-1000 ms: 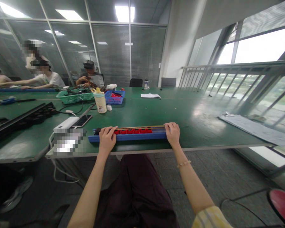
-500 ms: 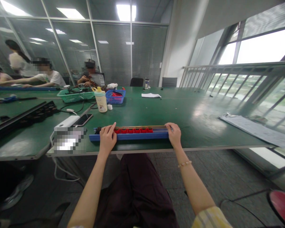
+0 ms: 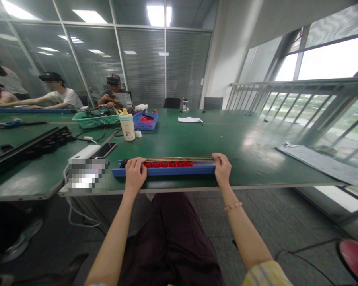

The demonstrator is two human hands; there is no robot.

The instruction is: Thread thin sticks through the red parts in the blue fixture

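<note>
The left hand (image 3: 134, 175) and right hand (image 3: 222, 169) each close in a narrow grip on one end of a blue rail (image 3: 179, 171) carrying red blocks (image 3: 168, 163). The rail rests on the desk (image 3: 256, 159) near its edge, with a phone (image 3: 104, 150) just beyond the left grip.

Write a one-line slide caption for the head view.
Head view: the left hand and right hand hold either end of a long blue fixture carrying red parts on a green workbench.
</note>
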